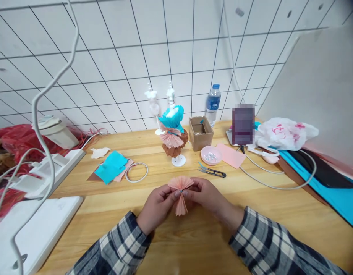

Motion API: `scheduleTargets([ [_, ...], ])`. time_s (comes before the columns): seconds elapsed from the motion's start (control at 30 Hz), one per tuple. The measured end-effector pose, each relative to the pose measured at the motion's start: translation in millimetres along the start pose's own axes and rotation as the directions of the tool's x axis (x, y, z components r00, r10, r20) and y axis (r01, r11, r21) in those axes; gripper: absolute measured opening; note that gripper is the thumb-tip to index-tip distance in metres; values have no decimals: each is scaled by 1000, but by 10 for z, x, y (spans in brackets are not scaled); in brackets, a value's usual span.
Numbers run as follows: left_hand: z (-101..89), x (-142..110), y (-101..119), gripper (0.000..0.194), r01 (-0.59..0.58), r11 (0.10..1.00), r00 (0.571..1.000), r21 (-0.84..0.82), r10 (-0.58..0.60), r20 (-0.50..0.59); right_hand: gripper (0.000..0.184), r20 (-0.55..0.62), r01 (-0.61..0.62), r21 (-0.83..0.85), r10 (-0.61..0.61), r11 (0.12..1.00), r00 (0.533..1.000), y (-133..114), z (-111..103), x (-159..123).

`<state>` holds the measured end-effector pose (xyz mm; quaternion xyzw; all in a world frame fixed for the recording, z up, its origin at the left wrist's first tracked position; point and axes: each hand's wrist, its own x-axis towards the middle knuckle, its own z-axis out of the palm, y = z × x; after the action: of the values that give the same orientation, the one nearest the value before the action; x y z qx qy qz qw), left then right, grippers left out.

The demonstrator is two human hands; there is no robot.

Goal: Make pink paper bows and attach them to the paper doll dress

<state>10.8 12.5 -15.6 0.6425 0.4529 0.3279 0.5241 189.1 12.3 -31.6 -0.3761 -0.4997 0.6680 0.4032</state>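
Observation:
A pink pleated paper fan, tied at its middle and spread at both ends, is pinched between both my hands above the table. My left hand grips it near the tie from the left, thumb on the paper. From the right, my right hand has thumb and fingers closed on its upper pleats. Just beyond stand thread snips, a pink dish of small shiny bits, and a pink card. Behind them a small doll-like stand wears pleated blue, pink and brown paper.
A cardboard box and a water bottle stand near the tiled wall. Blue paper sheets and a white ring lie at left. A white cable hangs in front. A plastic bag sits at right.

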Motion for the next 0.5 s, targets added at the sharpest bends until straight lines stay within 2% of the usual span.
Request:
scheduleTargets([
  [0.1, -34, 7, -23, 39, 51, 998, 998, -38, -50, 24, 35, -16, -15, 30, 16, 999, 1000, -9, 17, -3],
  [0.2, -63, 15, -18, 43, 83, 996, 992, -16, -81, 99, 37, -61, -34, 19, 35, 999, 998, -50, 32, -13],
  [0.33, -95, 23, -16, 45, 108, 993, 975, -40, -98, 200, 38, -32, -75, -59, 73, 995, 997, -93, 21, -17],
  [0.5, -134, 38, -78, 46, 228, 958, 946, -173, -176, 273, 30, -36, -63, -174, 58, 983, 998, -101, 21, -10],
])
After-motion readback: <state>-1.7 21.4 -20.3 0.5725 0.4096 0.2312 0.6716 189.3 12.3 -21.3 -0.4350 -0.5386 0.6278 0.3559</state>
